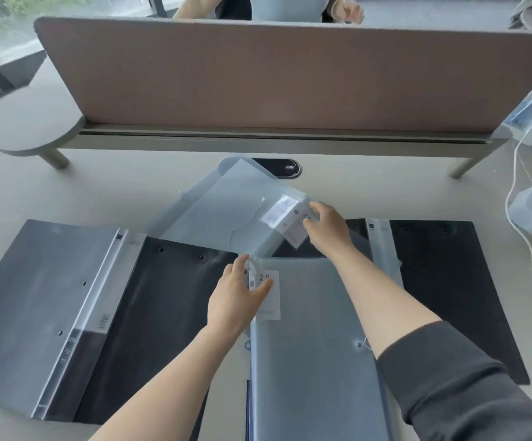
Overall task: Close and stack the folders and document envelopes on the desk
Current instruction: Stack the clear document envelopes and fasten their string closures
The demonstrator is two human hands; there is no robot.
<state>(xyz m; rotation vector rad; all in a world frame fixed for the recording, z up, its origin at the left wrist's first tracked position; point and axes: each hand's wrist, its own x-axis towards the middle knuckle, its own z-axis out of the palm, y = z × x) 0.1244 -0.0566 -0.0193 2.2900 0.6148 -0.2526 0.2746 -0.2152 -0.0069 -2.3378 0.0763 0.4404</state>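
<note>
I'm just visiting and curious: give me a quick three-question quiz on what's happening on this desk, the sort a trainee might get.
1. True or false: the black folder at left lies open.
2. Which hand holds the far corner of the lifted clear envelope? A) left B) right C) neither
3. Fill in: the left hand rests on a label printed with the number ___.

Key:
1. True; both covers lie flat.
2. B; the right hand grips it by its label, while the left is at the near corner.
3. 20, on the label of the lower envelope.
</note>
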